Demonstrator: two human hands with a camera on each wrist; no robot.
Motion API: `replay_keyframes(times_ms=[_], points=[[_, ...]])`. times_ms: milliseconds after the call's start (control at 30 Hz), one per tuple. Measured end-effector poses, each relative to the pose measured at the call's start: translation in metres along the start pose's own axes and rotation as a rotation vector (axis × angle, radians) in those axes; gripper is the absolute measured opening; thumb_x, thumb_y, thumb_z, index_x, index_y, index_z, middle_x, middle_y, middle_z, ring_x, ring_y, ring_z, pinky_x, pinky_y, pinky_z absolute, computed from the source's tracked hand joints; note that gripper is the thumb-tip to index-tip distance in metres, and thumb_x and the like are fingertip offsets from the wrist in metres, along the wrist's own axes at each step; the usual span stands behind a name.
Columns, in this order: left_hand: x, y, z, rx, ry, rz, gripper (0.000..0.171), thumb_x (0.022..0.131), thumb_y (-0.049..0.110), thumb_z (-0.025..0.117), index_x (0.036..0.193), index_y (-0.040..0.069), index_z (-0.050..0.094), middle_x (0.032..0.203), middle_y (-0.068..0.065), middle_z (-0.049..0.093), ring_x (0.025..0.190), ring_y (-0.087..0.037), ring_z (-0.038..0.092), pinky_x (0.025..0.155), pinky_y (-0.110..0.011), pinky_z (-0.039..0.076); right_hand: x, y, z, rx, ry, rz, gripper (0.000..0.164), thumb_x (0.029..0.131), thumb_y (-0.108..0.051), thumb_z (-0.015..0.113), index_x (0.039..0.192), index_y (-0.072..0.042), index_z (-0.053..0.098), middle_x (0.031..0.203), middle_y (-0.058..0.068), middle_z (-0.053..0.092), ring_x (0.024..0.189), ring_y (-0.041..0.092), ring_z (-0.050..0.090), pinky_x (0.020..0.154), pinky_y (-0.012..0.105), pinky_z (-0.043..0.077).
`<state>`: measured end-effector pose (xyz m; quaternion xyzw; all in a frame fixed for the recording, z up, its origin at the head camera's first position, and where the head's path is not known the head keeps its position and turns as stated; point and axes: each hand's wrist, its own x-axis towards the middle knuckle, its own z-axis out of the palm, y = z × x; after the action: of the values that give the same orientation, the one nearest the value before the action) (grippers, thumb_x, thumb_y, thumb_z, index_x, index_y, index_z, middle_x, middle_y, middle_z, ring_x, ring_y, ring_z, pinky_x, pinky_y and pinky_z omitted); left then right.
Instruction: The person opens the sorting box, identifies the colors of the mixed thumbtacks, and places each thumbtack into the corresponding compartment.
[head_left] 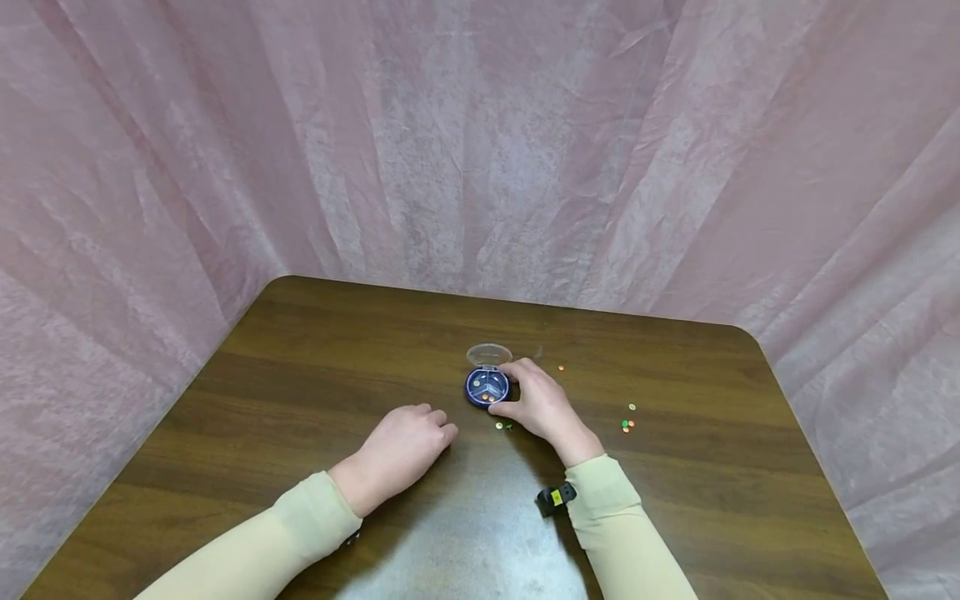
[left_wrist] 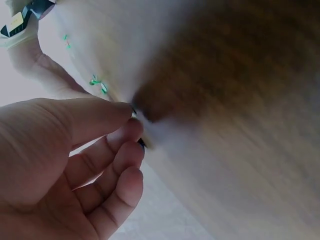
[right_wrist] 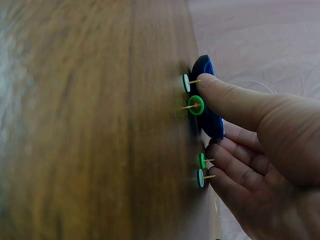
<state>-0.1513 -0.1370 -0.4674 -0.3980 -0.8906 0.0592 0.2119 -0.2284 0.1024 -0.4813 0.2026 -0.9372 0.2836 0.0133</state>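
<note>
A round dark blue case (head_left: 487,402) with divided compartments stands on the table, its clear lid (head_left: 489,355) raised at the back. My right hand (head_left: 536,402) grips it from the right, thumb at the near side and fingers around the far side; the right wrist view shows the thumb against the blue wall (right_wrist: 218,127). Inside lie a pale thumbtack (head_left: 476,383) and orange ones (head_left: 485,397). My left hand (head_left: 402,443) is left of the case, fingers loosely bent; from its wrist, thumb and forefinger tips look close together, with no thing visibly held.
Just in front of the case lie a pale thumbtack (head_left: 498,426) and a green one (head_left: 509,427). An orange tack (head_left: 561,367) is behind the right hand, and several more surround a green tack (head_left: 625,424) farther right. A pink curtain (head_left: 480,167) hangs behind the wooden table (head_left: 337,333).
</note>
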Motion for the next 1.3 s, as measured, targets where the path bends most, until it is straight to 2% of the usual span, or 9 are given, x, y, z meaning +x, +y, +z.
replay_keyframes(times_ms=[133,333,433,633,1000,1300], points=[[-0.002,0.001,-0.002,-0.037,-0.016,-0.012,0.021,0.084,0.005,0.066,0.071,0.020,0.060,0.070,0.004,0.055,0.063,-0.018,0.053,0.055,-0.032,0.046,0.001,0.000,0.000,-0.003,0.001,-0.002,0.065,0.075,-0.038,0.086,0.130,-0.011,0.063,0.121,0.001,0.061,0.110,0.018,0.059,0.094,0.035,0.045],[-0.001,-0.008,-0.005,-0.168,0.023,-0.109,0.017,0.084,0.013,0.073,0.075,0.022,0.061,0.070,0.008,0.053,0.064,-0.016,0.056,0.055,-0.033,0.048,0.001,0.002,0.000,-0.005,0.003,-0.009,0.065,0.075,-0.038,0.086,0.130,-0.011,0.064,0.121,0.001,0.061,0.109,0.017,0.059,0.094,0.034,0.045],[-0.001,-0.010,-0.006,-0.198,0.023,-0.136,0.015,0.082,0.017,0.078,0.078,0.021,0.064,0.071,0.008,0.053,0.065,-0.017,0.058,0.056,-0.033,0.048,0.001,0.002,0.000,-0.008,0.003,-0.010,0.066,0.075,-0.039,0.086,0.130,-0.011,0.064,0.121,0.001,0.061,0.110,0.017,0.059,0.094,0.034,0.045],[-0.001,-0.007,-0.001,-0.207,-0.019,-0.119,0.017,0.081,0.020,0.079,0.078,0.020,0.063,0.071,0.007,0.051,0.065,-0.017,0.057,0.057,-0.035,0.049,0.000,0.000,0.000,-0.011,-0.002,-0.004,0.067,0.075,-0.039,0.086,0.131,-0.011,0.063,0.122,0.000,0.060,0.110,0.017,0.058,0.094,0.035,0.045],[0.004,-0.002,0.002,-0.197,-0.054,-0.111,0.019,0.081,0.019,0.079,0.077,0.021,0.060,0.071,0.007,0.050,0.064,-0.017,0.056,0.055,-0.034,0.047,-0.001,-0.001,0.000,0.002,0.002,-0.004,0.065,0.075,-0.037,0.086,0.130,-0.011,0.063,0.121,0.002,0.061,0.110,0.018,0.059,0.094,0.035,0.045],[0.005,-0.001,0.001,-0.177,-0.053,-0.104,0.019,0.082,0.018,0.076,0.075,0.020,0.059,0.071,0.007,0.052,0.065,-0.017,0.057,0.055,-0.035,0.048,-0.001,0.000,0.000,0.005,0.003,-0.002,0.065,0.074,-0.037,0.087,0.129,-0.012,0.064,0.121,0.002,0.061,0.109,0.017,0.059,0.093,0.034,0.045]])
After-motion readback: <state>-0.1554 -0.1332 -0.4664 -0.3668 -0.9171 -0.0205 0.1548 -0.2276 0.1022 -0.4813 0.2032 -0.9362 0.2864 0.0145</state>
